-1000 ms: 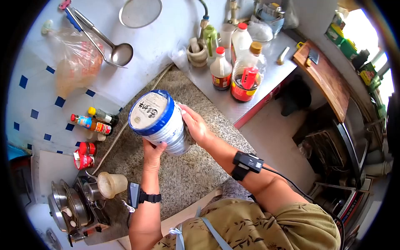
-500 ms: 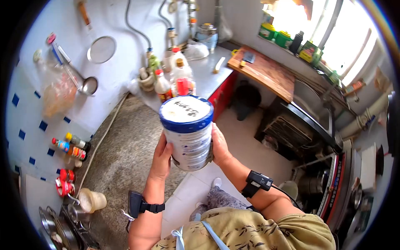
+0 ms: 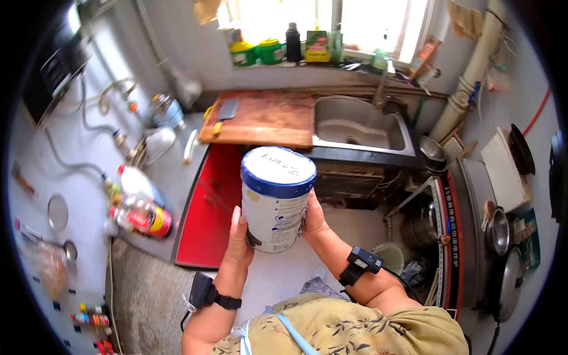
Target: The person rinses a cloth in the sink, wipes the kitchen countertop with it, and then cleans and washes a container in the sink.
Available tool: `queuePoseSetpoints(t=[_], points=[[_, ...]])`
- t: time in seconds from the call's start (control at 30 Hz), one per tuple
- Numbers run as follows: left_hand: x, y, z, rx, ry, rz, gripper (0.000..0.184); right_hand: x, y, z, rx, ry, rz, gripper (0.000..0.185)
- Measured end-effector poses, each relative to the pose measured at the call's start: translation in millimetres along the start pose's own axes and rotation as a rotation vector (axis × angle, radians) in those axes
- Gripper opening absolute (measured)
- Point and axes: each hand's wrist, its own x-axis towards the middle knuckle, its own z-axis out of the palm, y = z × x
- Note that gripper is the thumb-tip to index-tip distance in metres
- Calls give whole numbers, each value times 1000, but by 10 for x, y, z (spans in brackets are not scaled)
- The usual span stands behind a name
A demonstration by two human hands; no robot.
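A large round canister (image 3: 275,216) is held up in front of my body, between both hands. Its flat white lid has a blue rim and dark handwriting on top, and its pale wall carries small blue print. My left hand (image 3: 239,236) presses against its left side with the thumb up, while the other fingers go out of sight behind it. On the opposite side, my right hand (image 3: 315,216) wraps round the wall near the bottom. The canister is nearly upright, over the floor.
Ahead are a wooden board (image 3: 266,121) with a small grey item on it and a metal sink (image 3: 361,127). Bottles (image 3: 142,216) stand on the left counter above a red cabinet front (image 3: 210,207). A rack (image 3: 441,236) with pots is at right; green-lidded tubs line the window sill.
My view has swung right, bringing the sink and window to the middle. The canister has come along in both hands and turned slightly, showing more print.
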Motion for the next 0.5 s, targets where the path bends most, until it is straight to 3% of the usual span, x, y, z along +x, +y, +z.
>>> queuePoseSetpoints(t=[0.17, 0.23, 0.33, 0.5], points=[[776, -363, 706, -111, -60, -187, 100, 342, -1101, -334, -31, 88, -40, 53], [1023, -429, 843, 314, -151, -54, 104, 428, -1407, -421, 41, 88, 31, 51], [1421, -430, 1024, 516, -309, 8, 110, 605, -1638, -761, 21, 42, 115, 48], [2179, -634, 1179, 372, -412, -40, 111, 900, -1921, -1037, 16, 103, 48, 47]])
